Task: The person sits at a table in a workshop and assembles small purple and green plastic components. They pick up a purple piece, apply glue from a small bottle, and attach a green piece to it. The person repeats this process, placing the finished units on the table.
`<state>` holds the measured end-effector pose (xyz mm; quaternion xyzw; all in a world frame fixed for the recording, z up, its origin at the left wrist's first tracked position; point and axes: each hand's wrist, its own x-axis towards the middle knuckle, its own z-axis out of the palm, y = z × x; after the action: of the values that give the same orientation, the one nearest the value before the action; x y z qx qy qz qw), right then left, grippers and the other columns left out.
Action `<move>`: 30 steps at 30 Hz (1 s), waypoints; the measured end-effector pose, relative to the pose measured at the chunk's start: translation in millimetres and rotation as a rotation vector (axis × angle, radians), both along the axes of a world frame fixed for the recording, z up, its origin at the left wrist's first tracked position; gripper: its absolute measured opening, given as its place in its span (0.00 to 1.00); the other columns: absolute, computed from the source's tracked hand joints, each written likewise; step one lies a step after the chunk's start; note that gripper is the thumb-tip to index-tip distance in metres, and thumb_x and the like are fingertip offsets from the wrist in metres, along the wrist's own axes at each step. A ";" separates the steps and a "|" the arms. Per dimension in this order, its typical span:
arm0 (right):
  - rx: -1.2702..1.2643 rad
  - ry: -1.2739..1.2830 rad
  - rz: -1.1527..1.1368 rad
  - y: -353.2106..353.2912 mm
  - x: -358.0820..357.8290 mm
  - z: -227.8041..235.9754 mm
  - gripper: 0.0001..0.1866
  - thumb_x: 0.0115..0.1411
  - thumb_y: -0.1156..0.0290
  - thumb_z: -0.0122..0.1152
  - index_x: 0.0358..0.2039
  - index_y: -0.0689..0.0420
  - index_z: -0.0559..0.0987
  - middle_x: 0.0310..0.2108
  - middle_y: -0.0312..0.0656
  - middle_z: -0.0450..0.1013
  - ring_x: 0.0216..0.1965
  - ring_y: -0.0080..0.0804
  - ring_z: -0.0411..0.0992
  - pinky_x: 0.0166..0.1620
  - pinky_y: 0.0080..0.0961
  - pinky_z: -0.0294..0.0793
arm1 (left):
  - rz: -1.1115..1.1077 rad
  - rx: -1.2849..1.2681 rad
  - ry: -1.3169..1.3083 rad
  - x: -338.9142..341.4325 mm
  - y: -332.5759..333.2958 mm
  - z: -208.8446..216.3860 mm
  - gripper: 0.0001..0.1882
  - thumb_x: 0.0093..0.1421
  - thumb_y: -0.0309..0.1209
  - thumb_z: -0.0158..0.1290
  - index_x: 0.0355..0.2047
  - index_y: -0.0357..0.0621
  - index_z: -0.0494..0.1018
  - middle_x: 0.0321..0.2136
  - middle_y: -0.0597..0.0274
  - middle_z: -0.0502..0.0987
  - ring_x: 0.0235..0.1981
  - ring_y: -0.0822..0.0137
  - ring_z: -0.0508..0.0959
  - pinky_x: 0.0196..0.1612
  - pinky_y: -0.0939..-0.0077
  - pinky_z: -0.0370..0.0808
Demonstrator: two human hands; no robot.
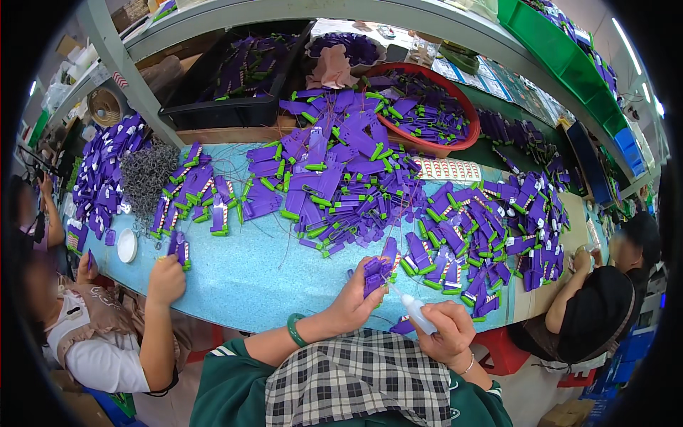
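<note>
Near the table's front edge, my left hand (351,302) is closed on a purple plastic piece (375,276), pinched between thumb and fingers. My right hand (448,331) grips a small whitish squeeze bottle (418,315) with a thin nozzle. The nozzle points up and left at the purple piece; whether its tip touches is too small to tell. Just beyond my hands spreads a big heap of purple and green plastic pieces (341,174). More such pieces, some with striped labels (455,235), lie to the right. A green bangle (294,330) circles my left wrist.
A red basin (475,117) and a black bin (178,117), both holding purple pieces, stand at the back. Grey coiled metal parts (148,174) and a white cup (126,245) lie left on the blue tabletop (235,277). Co-workers sit at both sides. A shelf frame (135,71) crosses above.
</note>
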<state>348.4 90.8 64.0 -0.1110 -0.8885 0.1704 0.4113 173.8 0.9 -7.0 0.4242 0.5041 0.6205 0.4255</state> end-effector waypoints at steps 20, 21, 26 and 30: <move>-0.023 -0.022 0.029 -0.5 -2.6 0.8 0.21 0.37 0.81 0.70 0.36 0.59 0.80 0.28 0.39 0.75 0.22 0.29 0.72 0.21 0.21 0.68 | -0.273 -0.018 -0.476 -16.9 4.3 5.3 0.26 0.64 0.30 0.49 0.60 0.44 0.55 0.49 0.58 0.69 0.35 0.72 0.73 0.36 0.74 0.73; -0.022 -0.026 0.030 -0.4 -2.3 1.5 0.20 0.36 0.82 0.70 0.35 0.59 0.80 0.28 0.40 0.75 0.22 0.30 0.72 0.22 0.21 0.68 | -0.270 -0.017 -0.454 -16.9 4.0 5.3 0.26 0.64 0.29 0.49 0.60 0.44 0.55 0.49 0.59 0.69 0.35 0.72 0.72 0.36 0.74 0.73; -0.024 -0.034 0.048 0.1 -3.4 3.1 0.20 0.36 0.83 0.68 0.35 0.60 0.80 0.29 0.41 0.74 0.23 0.31 0.73 0.22 0.22 0.69 | -0.262 -0.039 -0.423 -16.5 2.4 6.1 0.26 0.65 0.28 0.48 0.61 0.44 0.54 0.50 0.58 0.69 0.36 0.73 0.72 0.37 0.74 0.72; -0.012 -0.030 0.046 -0.2 -3.4 2.7 0.20 0.36 0.84 0.67 0.35 0.60 0.80 0.29 0.41 0.74 0.23 0.32 0.74 0.22 0.22 0.70 | -0.215 -0.040 -0.396 -12.9 2.6 4.6 0.25 0.65 0.26 0.46 0.61 0.44 0.53 0.51 0.58 0.69 0.37 0.74 0.72 0.38 0.75 0.72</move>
<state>345.0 90.5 66.6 -0.0955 -0.8960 0.1834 0.3930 160.9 3.5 -2.4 0.3370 0.3745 0.6326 0.5882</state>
